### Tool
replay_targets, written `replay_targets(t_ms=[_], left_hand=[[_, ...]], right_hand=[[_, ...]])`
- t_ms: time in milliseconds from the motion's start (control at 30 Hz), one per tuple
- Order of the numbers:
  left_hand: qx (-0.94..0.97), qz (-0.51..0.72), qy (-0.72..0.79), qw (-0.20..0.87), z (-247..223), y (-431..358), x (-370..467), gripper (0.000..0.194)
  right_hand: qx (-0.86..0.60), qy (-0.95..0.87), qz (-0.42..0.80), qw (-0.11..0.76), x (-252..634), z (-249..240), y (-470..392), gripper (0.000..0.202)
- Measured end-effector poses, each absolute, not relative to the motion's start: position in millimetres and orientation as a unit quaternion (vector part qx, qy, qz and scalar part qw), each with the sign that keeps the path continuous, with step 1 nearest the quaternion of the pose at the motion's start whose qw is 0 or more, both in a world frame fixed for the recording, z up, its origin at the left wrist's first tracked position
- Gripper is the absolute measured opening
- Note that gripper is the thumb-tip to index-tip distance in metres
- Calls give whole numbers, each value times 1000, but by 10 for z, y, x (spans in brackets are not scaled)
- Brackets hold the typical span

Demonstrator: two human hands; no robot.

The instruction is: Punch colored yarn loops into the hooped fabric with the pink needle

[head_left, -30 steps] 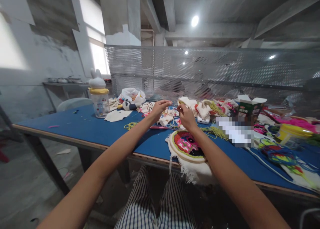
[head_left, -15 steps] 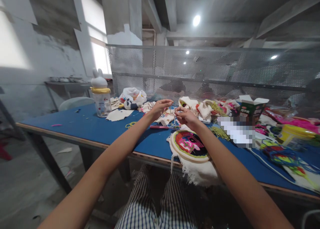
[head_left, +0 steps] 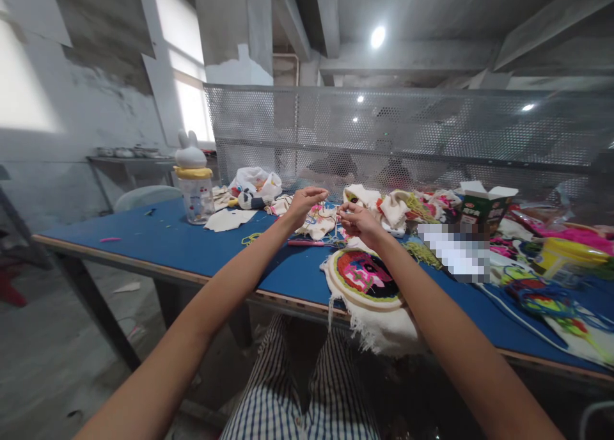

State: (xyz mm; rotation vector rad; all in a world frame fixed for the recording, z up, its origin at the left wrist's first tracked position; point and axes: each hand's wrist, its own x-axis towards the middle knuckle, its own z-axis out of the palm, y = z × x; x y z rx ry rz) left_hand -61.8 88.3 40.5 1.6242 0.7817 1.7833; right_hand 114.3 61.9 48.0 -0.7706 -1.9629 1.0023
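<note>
Embroidery point(head_left: 367, 275) in shades of pink, red, black and yellow-green sits in a round, pale hoop point(head_left: 371, 304) at the near edge of the blue surface point(head_left: 167, 245), in front of the person and a little to the right. Its fringed cream cloth point(head_left: 384, 331) hangs over that edge, and the right forearm crosses in front of the hoop's right side. Both hands are raised beyond it, apart from each other. The left hand point(head_left: 306, 206) has its fingers stretched inward with the thumb close to them; the right hand point(head_left: 359, 224) is bent toward it, fingertips near the thumb. Whether either grip is pressed together or pinching a fine thread cannot be told at this size.

Below the hands lies a pink-handled tool point(head_left: 306, 242), with yellow-green yarn point(head_left: 252, 238) to its left. Crumpled, stitched fabric point(head_left: 396, 208) is heaped behind the right hand. Farther left stands a clear jar point(head_left: 196, 200) with a yellow rim and a rabbit-shaped top, near a white plastic bag point(head_left: 261, 181). On the right are an open green carton point(head_left: 485, 211), a yellow tub point(head_left: 570, 258) and tangled blue yarn point(head_left: 537, 293).
</note>
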Motion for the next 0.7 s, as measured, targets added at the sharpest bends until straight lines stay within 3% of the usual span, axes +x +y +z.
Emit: replay_targets(t_ms=[200,333,500,700], left_hand=[[665,600,388,217,433,913,-886,16],[753,423,448,233,413,880,-1051,8],[827,160,453,291,342,799,-949,23],[845,92,431,304,383,753,-877,25]], right_hand=[[-373,-815,144,419,1260,438,735,10],[-392,-839,14,378,1348,443,804,11],[-416,-837,-82,345,1371,402,883,15],[-440,-824,-132,333,1353,325,926,16]])
